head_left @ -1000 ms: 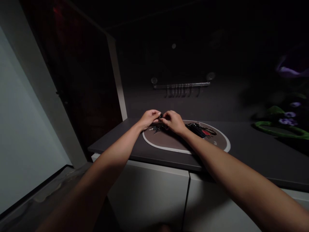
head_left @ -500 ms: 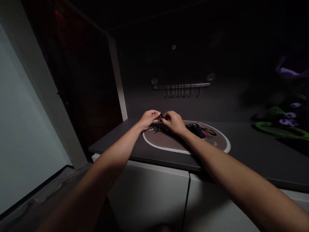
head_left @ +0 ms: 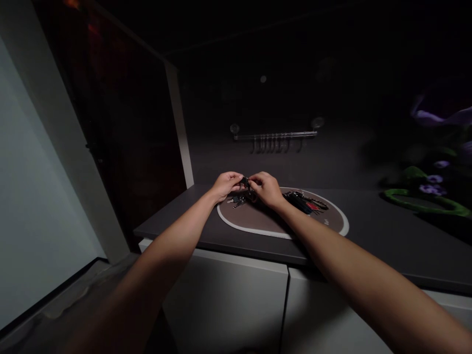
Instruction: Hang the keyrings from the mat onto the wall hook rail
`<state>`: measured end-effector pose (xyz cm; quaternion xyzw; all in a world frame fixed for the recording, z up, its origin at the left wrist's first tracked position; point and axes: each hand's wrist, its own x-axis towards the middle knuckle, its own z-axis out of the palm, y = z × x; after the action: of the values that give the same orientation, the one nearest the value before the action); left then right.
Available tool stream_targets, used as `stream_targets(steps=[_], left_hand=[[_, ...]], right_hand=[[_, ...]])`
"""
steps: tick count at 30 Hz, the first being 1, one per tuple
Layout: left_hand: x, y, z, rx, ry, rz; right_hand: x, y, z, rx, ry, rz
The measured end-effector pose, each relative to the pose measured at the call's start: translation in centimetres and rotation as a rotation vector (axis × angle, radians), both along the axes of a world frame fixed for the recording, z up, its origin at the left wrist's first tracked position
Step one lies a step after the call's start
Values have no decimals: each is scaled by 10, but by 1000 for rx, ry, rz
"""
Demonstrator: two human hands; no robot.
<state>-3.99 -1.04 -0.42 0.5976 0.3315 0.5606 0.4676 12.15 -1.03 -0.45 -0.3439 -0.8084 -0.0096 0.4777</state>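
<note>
My left hand (head_left: pixel 225 186) and my right hand (head_left: pixel 266 187) meet above the left part of an oval brown mat (head_left: pixel 265 221) with a pale rim. Between their fingertips is a small dark key piece (head_left: pixel 245 182), pinched from both sides; a ring seems to be part of it, but the dim light hides details. Below and beside my left fingers, several keys (head_left: pixel 236 200) lie on the mat. To the right of my right hand rests a pile of dark keychains and straps (head_left: pixel 300 201), with a red tag (head_left: pixel 313 207) and a braided cord among them.
A clear rail with several hooks (head_left: pixel 276 136) is fixed to the dark wall behind the counter (head_left: pixel 376 236). Purple flowers with a green looped stem (head_left: pixel 424 201) stand at the right. White cabinet doors (head_left: pixel 228 290) are below, and a dark door (head_left: pixel 121 137) is at the left.
Both hands stay together over the mat, and more of the dark piece shows between the fingertips. The whole view has shifted slightly.
</note>
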Motion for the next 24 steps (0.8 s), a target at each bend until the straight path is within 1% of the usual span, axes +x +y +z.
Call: stream_targets(steps=[5,7,11,12,15,18,21,24], left_hand=[[1,3,-5,-27,41,-6],[1,4,-7,-23,94,2],[3,6,-11,98,244,-1],[3,6,-12,120,284,17],[4,6,-13,203,436,121],[2,7,-14,299,583,242],[0,9,-15,403,724,350],[-2,11,-15,490,845,455]], right_hand=[[2,2,0,-80,88,35],[3,4,-2,-114,112,43],[5,10,-4,-195,169,108],[6,12,-5,-212,195,118],[8,18,-5,-224,278,122],[10,23,1,-244,364,70],[8,33,15,-269,458,32],[3,48,34,-248,492,-9]])
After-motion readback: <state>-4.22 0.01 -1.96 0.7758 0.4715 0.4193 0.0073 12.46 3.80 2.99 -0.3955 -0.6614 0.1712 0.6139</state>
